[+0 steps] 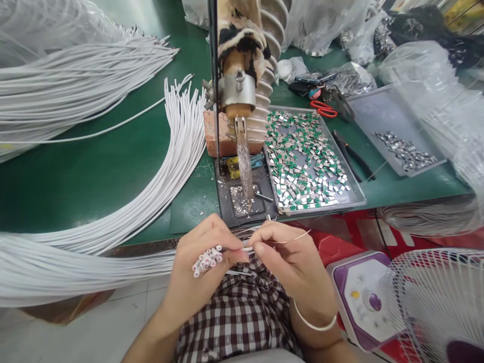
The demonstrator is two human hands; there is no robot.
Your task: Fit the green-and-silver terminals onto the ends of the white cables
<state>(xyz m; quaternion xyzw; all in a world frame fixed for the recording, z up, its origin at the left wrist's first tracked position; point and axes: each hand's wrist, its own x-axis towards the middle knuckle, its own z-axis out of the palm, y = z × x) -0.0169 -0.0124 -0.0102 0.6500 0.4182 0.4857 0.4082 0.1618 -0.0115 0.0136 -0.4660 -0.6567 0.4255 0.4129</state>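
Observation:
My left hand [207, 262] is closed around several white cables, and their cut ends [207, 259] poke out of the fist. Its thumb and forefinger pinch the tip of one white cable [247, 249]. Close against it, my right hand [291, 257] is closed at that same tip, finger and thumb together. A thin pale wire [298, 237] sticks out of the right fingers, probably solder. Something small stands above them, too small to make out. Just beyond both hands, a soldering iron [244, 156] points down over a dark stand [260, 217] with metal crumbs.
A tray [355, 199] of small green-and-silver boards lies right of the iron. Behind it are red-handled scissors [324, 109], pliers [353, 154] and another tray [381, 118] with metal parts. White cable bundles [151, 206] cover the left. A fan [438, 297] stands at lower right.

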